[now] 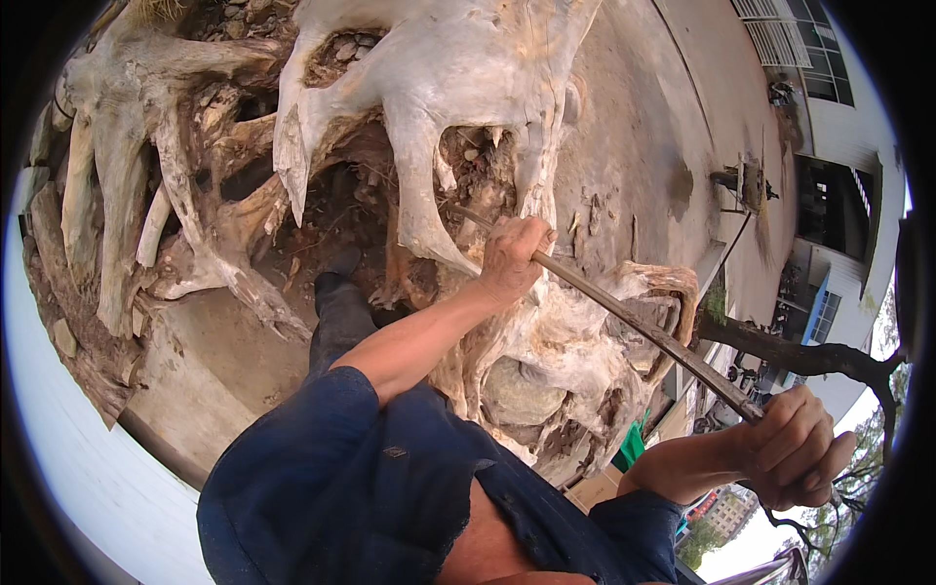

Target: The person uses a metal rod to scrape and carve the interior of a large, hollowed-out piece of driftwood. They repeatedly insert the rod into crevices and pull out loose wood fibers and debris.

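Observation:
My left hand (515, 258) is closed around a long, thin metal bar (634, 317), partway along it. My right hand (795, 450) grips the same bar in a fist near its upper end, out to the right. The bar slants down to the left. Its far end reaches into a hollow (478, 161) of a large, pale, weathered tree root (463, 58), where soil and small stones show. Whether the tip touches soil or wood I cannot tell. Below my left hand, gnarled root wood (575, 341) spreads around a rounded stone (522, 390).
More twisted roots (127, 78) lie at the left, with loose soil and stones between them. My dark boot (336, 283) stands among them. Concrete ground (634, 117) stretches behind, toward a cart (746, 183) and white buildings (858, 117). A tree branch (809, 351) crosses at the right.

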Tool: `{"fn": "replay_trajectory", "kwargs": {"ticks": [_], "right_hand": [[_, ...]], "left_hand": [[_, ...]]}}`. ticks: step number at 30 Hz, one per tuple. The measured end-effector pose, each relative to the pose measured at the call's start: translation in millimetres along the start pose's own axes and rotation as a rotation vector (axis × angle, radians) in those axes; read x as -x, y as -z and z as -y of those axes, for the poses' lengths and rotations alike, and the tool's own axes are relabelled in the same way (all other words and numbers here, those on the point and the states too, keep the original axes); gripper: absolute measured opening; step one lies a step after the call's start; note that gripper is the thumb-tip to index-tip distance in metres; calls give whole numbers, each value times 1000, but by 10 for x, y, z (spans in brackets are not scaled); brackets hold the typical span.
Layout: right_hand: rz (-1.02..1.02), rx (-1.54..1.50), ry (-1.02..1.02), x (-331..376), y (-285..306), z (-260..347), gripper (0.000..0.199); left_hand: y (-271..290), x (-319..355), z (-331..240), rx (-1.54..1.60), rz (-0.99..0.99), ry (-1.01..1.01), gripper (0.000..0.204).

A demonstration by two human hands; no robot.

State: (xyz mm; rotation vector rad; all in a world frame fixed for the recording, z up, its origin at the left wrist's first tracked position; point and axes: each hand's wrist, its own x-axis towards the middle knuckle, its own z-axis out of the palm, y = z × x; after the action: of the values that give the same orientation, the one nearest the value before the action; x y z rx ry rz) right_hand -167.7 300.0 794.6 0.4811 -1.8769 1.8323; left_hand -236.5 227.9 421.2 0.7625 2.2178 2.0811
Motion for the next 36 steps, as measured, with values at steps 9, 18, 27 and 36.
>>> {"fn": "replay_trajectory", "kwargs": {"ticks": [9,18,27,36], "right_hand": [[231,30,-251,-430,-246,-529,27],[-21,-21,-171,-668,48,-352,18],[-68,-92,71,-161,-152,721,43],[-188,101,227,461,390,830,26]], "left_hand": [[-122,-136,331,133,-106,119,7],[72,-18,2,23,17,129,17],[-273,-429,-560,102,12,-226,10],[-695,-662,-527,109,97,-355,12]]}}
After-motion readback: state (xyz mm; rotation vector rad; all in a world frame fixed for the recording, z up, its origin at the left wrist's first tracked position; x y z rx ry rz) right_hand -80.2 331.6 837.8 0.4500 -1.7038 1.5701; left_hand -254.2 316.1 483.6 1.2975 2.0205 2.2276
